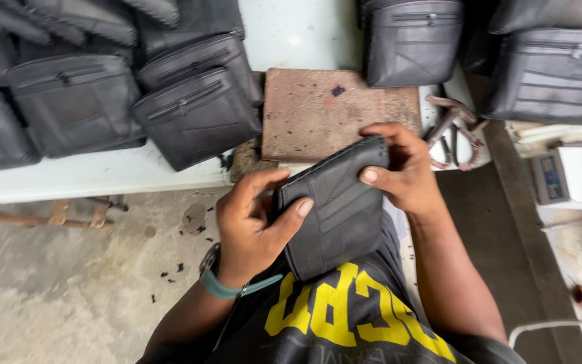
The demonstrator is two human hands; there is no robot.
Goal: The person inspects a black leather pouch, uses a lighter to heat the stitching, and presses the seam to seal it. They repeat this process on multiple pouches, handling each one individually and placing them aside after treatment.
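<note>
Black leather pouch (335,205), centre frame: we grip it with both hands, left hand (254,226) closed around its lower-left edge, right hand (402,168) clasping its upper-right corner. Beyond: brown stone slab (335,111) on white counter (89,176); pliers (454,131) right; black bags (197,118) upper left.

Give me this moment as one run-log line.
left hand: grips black leather bag | right hand: holds bag's top edge | brown stone slab behind | metal pliers right of slab
</note>
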